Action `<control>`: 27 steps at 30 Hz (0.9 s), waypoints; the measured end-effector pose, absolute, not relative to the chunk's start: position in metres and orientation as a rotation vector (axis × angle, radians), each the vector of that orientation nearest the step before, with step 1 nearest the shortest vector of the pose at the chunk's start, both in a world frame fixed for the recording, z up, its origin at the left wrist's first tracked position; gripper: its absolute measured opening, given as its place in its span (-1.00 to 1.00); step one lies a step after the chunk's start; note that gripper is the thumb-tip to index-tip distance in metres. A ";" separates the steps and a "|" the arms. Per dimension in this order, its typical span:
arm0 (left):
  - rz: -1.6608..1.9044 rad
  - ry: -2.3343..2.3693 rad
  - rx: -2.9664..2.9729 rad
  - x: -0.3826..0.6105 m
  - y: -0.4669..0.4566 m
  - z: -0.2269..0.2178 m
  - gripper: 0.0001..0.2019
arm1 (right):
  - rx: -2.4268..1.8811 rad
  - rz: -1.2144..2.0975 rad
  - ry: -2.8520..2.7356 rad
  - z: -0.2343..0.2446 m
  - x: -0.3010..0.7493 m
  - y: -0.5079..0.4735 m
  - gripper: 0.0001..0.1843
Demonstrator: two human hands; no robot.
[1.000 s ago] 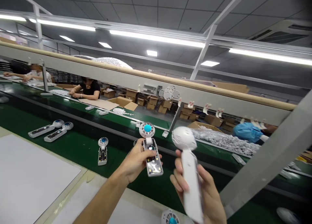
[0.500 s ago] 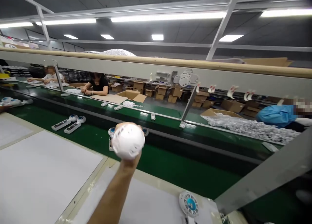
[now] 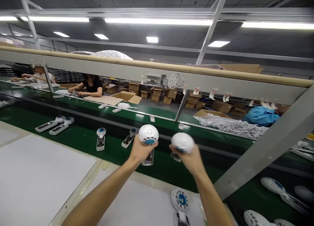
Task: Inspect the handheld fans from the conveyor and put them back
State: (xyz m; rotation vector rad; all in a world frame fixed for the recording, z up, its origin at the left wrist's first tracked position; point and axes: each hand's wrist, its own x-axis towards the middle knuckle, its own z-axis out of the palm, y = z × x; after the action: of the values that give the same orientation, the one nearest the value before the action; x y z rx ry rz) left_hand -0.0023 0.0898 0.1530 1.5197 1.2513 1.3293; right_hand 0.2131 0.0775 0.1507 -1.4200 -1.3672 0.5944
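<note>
My left hand grips a white handheld fan by its round head, over the green conveyor belt. The fan's handle hangs below, its inner parts exposed. To the right, my right hand is closed around a second handheld fan, slightly blurred, and part of its handle shows underneath. Nearer me, another handheld fan with a blue hub lies on the white worktop, between my forearms.
Several handheld fans with uncovered handles lie along the belt. A slanted grey post stands at right, with more fan units beyond it. Across the belt are co-workers, cardboard boxes and a heap of small white parts.
My right hand has come into view with a fan in it. My left hand's fan has moved right and shows its blue part. The view has shifted right.
</note>
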 end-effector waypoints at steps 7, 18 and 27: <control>0.869 1.587 1.726 0.022 0.157 0.059 -0.71 | -2.077 0.627 -1.426 0.077 0.207 0.143 -0.73; 0.761 2.034 1.915 -0.125 0.173 0.047 -0.64 | -2.257 0.195 -1.861 0.087 0.160 0.146 -0.62; 0.693 2.613 1.083 -0.265 0.197 0.041 -0.53 | -1.883 0.891 -1.962 0.109 -0.055 0.242 -0.64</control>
State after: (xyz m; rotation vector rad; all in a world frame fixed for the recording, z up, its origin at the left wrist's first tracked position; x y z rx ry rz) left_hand -0.2646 0.1970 0.0413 1.0835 2.6130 0.6928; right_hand -0.0547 0.2420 0.1086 -1.8833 -1.9625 0.8914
